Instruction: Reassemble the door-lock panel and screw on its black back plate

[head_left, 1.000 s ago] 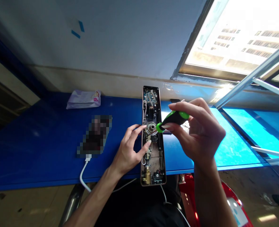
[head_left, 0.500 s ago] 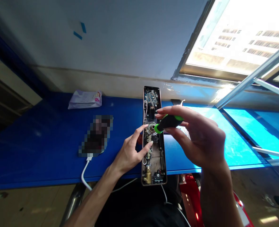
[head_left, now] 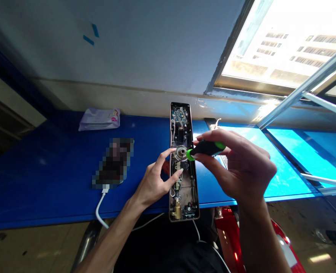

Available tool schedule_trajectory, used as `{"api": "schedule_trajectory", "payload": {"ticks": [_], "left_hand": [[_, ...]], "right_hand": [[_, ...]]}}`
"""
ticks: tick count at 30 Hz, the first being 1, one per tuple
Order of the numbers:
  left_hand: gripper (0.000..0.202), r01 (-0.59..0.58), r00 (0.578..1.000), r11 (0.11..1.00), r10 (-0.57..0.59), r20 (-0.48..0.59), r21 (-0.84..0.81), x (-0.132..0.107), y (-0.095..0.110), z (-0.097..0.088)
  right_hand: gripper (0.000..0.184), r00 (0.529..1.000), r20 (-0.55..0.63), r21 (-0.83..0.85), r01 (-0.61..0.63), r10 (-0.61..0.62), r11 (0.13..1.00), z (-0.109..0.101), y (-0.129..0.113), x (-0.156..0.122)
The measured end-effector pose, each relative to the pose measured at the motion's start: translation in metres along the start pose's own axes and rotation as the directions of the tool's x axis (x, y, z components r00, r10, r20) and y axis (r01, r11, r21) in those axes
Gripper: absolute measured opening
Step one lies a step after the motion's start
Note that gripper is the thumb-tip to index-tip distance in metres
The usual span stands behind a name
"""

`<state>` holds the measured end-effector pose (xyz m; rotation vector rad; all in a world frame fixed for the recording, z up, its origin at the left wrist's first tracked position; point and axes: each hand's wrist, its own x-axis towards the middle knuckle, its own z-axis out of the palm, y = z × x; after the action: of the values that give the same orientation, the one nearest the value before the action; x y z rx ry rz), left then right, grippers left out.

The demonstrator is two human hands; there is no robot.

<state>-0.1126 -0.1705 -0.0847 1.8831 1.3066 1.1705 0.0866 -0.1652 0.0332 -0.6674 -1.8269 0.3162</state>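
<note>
A long, narrow electronic lock housing (head_left: 188, 191) lies open-side up, reaching from the bench past its front edge. Inside are a circuit board (head_left: 180, 115), wires, a round metal ring (head_left: 181, 153) near the middle and a brass part (head_left: 177, 210) at the near end. My left hand (head_left: 155, 180) grips the housing's left side, its index fingertip by the ring and its thumb on the parts just below. In my right hand (head_left: 237, 163) is a black and green screwdriver (head_left: 204, 148), tilted, with its front end over the housing beside the ring. The exact contact of its tip is unclear.
On the blue bench (head_left: 65, 170) lie a blurred phone (head_left: 113, 163) with a white cable (head_left: 99, 208), and a pale soft packet (head_left: 99, 119) near the wall. Metal bars (head_left: 295, 96) stand at the right by the window. Something red (head_left: 227, 235) sits below the bench.
The screwdriver's handle has tipped further to the right, and my right hand has shifted slightly right with it. My left hand keeps its hold. The whole view has drifted a little.
</note>
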Motion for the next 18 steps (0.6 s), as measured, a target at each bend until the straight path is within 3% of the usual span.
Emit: {"api": "schedule_trajectory", "payload": {"ticks": [2,4,8,12,18], "left_hand": [[0.059,0.005,1.000,1.000,-0.005,0.006,-0.007,0.000,0.000,0.000],[0.060,0.009,1.000,1.000,-0.009,0.010,-0.011,0.000,0.000,0.000],[0.063,0.026,1.000,1.000,-0.026,0.014,-0.008,0.001,-0.001,-0.002],[0.067,0.038,0.999,0.999,-0.038,0.020,-0.011,0.001,-0.001,-0.002],[0.070,0.049,0.999,0.998,-0.049,0.021,-0.026,0.001,0.000,-0.001]], "right_hand": [[0.049,1.000,0.014,0.051,-0.027,0.026,0.998,-0.001,0.000,-0.001],[0.050,0.993,0.113,0.126,-0.025,0.011,0.992,-0.002,-0.002,-0.001],[0.039,0.971,0.209,0.131,0.090,-0.116,0.987,0.002,-0.010,0.001],[0.033,0.976,0.163,0.062,0.135,-0.144,0.989,0.009,-0.012,0.003],[0.035,0.999,0.006,-0.046,0.053,-0.053,0.998,0.012,-0.005,0.000]]}}
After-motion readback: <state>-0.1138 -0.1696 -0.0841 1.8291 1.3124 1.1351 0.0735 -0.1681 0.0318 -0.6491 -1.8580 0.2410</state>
